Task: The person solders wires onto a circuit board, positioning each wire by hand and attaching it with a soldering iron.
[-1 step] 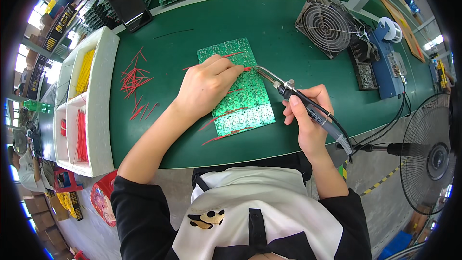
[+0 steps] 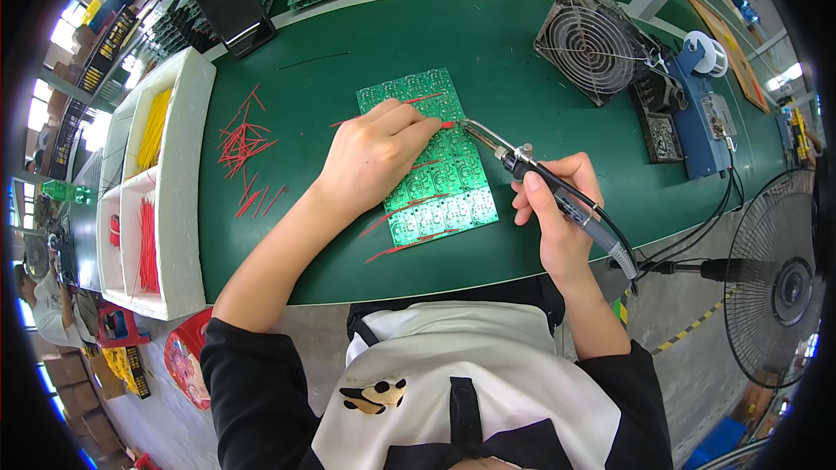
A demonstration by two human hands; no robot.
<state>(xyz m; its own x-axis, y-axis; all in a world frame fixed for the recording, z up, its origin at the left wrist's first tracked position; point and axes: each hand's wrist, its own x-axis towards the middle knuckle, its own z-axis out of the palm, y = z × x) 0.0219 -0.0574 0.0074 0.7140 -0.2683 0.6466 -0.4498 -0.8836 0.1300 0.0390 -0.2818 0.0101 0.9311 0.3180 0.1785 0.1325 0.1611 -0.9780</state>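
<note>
A green circuit board panel [image 2: 457,176] lies on the bench with several red wires [image 2: 416,205] along its rows. Over its upper middle, my left hand [image 2: 376,152] is closed in a pinch on a red wire [image 2: 448,125], whose end shows just past the fingertips. My right hand [image 2: 564,209] grips a soldering iron [image 2: 579,213] with a thin metal feed tube along its front. The iron's tip comes in from the right, beside that wire end at the board's right edge. Whether the tip touches the wire I cannot tell. My left hand hides part of the board.
Loose red wires [image 2: 244,146] lie left of the board. A white foam box [image 2: 187,174] at the left holds yellow and red wires. Back right stand a small metal-grilled fan [image 2: 592,48] and a blue soldering unit [image 2: 697,122] with a solder spool. A phone [image 2: 232,7] leans back left.
</note>
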